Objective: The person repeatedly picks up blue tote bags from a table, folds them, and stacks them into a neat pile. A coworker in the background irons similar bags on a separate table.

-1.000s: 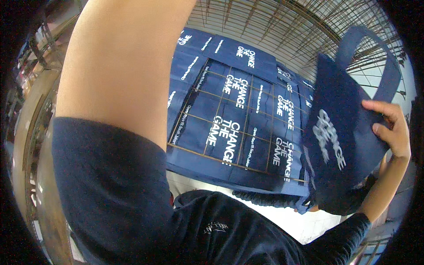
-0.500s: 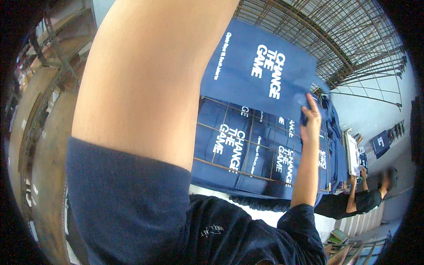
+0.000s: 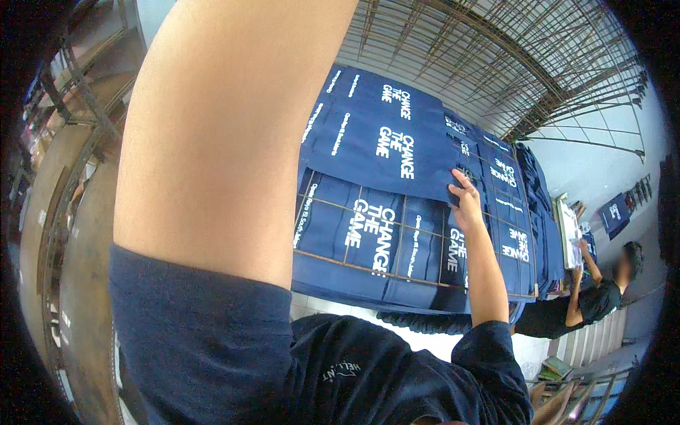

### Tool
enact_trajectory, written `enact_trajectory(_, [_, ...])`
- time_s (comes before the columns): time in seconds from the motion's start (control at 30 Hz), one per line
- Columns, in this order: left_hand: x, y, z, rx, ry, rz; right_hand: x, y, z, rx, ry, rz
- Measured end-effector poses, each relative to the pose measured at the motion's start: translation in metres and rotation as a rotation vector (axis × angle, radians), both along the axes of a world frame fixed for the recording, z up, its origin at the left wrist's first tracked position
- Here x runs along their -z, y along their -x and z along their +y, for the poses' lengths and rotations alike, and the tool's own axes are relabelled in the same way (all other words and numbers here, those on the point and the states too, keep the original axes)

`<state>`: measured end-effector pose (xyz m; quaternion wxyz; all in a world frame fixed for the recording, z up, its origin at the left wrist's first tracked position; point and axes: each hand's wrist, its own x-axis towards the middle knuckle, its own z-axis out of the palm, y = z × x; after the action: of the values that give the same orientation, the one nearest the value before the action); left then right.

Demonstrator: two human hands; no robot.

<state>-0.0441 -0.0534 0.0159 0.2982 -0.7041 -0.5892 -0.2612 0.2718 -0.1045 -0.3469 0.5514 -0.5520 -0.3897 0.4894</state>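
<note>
A navy fabric panel with white printing lies at a slant over the drying rack, and my right hand holds its near right corner between the fingers. My left arm reaches up across the view, and its hand is out of sight beyond the top edge. Under and around the panel, more navy printed panels lie on the wire tiers of the rack. My left arm hides the left side of the panel.
Bare wire tiers rise tilted above the panels. At the right, a co-worker in dark clothes handles something at a white board. A navy printed piece hangs on the wall. Wooden shelving stands at the left.
The panel has come down and left onto the rack, now lying lower over the other panels. My right hand has moved left and down with its corner. The co-worker's arms have shifted.
</note>
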Motion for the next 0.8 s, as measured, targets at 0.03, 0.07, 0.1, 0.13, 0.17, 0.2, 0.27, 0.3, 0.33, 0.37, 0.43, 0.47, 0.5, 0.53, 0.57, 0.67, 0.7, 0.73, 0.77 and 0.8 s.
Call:
enact_trajectory(0.03, [0.002, 0.001, 0.000, 0.016, -0.017, -0.005, -0.002, 0.002, -0.002, 0.015, 0.028, 0.019])
enact_trajectory(0.07, [0.004, 0.002, 0.001, 0.032, -0.034, -0.009, -0.002, 0.001, -0.002, 0.024, 0.046, 0.036])
enact_trajectory(0.1, [0.005, 0.001, 0.001, 0.050, -0.050, -0.012, 0.001, -0.001, -0.001, 0.035, 0.064, 0.055])
enact_trajectory(0.13, [0.004, -0.001, -0.001, 0.025, -0.023, -0.007, 0.004, -0.004, 0.000, 0.045, 0.082, 0.073])
enact_trajectory(0.17, [0.001, -0.003, -0.005, 0.001, 0.004, -0.003, 0.012, -0.011, 0.005, 0.041, 0.069, 0.149])
enact_trajectory(0.2, [0.000, -0.003, -0.007, -0.025, 0.031, -0.001, 0.023, -0.020, 0.014, 0.035, 0.055, 0.221])
enact_trajectory(0.27, [0.001, -0.004, -0.009, -0.004, 0.025, -0.012, 0.040, -0.032, 0.027, 0.015, 0.051, 0.382])
enact_trajectory(0.3, [0.001, -0.003, -0.009, 0.005, 0.022, -0.017, 0.042, -0.032, 0.030, -0.003, 0.060, 0.467])
enact_trajectory(0.33, [0.001, -0.004, -0.008, -0.011, 0.013, -0.008, 0.045, -0.034, 0.032, -0.021, 0.069, 0.552])
enact_trajectory(0.37, [0.000, -0.004, -0.005, -0.027, 0.004, 0.002, 0.047, -0.035, 0.034, -0.006, 0.069, 0.546])
enact_trajectory(0.43, [0.001, -0.004, -0.001, -0.021, -0.015, 0.011, 0.043, -0.027, 0.031, 0.022, 0.072, 0.537])
enact_trajectory(0.47, [0.003, -0.003, 0.000, 0.001, -0.027, 0.009, 0.040, -0.023, 0.027, 0.040, 0.055, 0.443])
enact_trajectory(0.5, [0.003, -0.001, 0.000, 0.020, -0.038, 0.004, 0.030, -0.013, 0.020, 0.055, 0.037, 0.346])
enact_trajectory(0.53, [0.001, -0.001, 0.002, -0.004, -0.031, 0.014, 0.021, -0.005, 0.013, 0.075, 0.019, 0.249])
enact_trajectory(0.57, [-0.001, -0.001, 0.005, -0.027, -0.024, 0.023, 0.013, 0.001, 0.007, 0.058, 0.029, 0.201])
enact_trajectory(0.67, [-0.001, -0.006, 0.006, -0.048, -0.029, 0.017, 0.006, 0.006, 0.001, 0.019, 0.050, 0.107])
enact_trajectory(0.7, [0.000, -0.007, 0.005, -0.048, -0.034, 0.011, 0.010, 0.004, 0.003, 0.007, 0.054, 0.106])
enact_trajectory(0.73, [0.001, -0.008, 0.004, -0.042, -0.032, 0.004, 0.012, 0.003, 0.004, -0.006, 0.057, 0.105])
enact_trajectory(0.77, [0.001, -0.009, 0.003, -0.037, -0.031, -0.002, 0.014, 0.002, 0.004, -0.010, 0.058, 0.095])
enact_trajectory(0.8, [0.001, -0.009, 0.002, -0.033, -0.032, -0.009, 0.013, 0.004, 0.004, -0.017, 0.056, 0.084])
